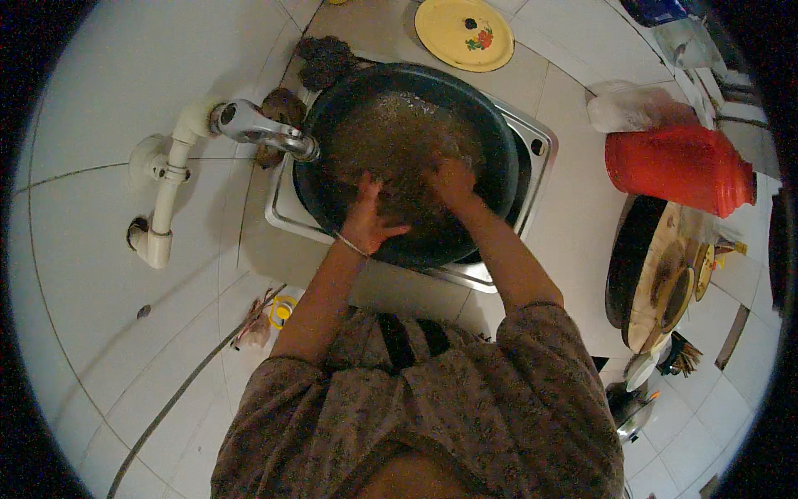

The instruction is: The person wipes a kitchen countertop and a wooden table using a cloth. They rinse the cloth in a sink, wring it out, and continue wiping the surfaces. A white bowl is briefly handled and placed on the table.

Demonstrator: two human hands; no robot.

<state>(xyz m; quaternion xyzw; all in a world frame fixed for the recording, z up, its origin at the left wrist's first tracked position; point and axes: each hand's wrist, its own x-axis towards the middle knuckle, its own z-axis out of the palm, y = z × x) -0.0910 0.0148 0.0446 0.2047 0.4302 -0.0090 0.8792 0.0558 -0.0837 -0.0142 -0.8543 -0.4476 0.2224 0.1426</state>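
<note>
A large dark round basin [508,181] rests over a stainless steel sink [542,162] and holds murky brownish water. My left hand [373,218] is at the basin's near left part, fingers spread, with a thin bracelet at the wrist; no object shows in it. My right hand [454,181] reaches into the water at the right, its fingers partly hidden there, so whether it holds anything is unclear. The chrome faucet [268,131] points over the basin's left rim. What lies under the water cannot be made out.
A yellow enamel lid [461,37] with a flower print lies beyond the basin. Dark scrubber-like clumps [327,62] sit behind it at the left. On the right stand a red plastic container [673,165] and a round wooden board [651,280]. A hose [181,380] runs at lower left.
</note>
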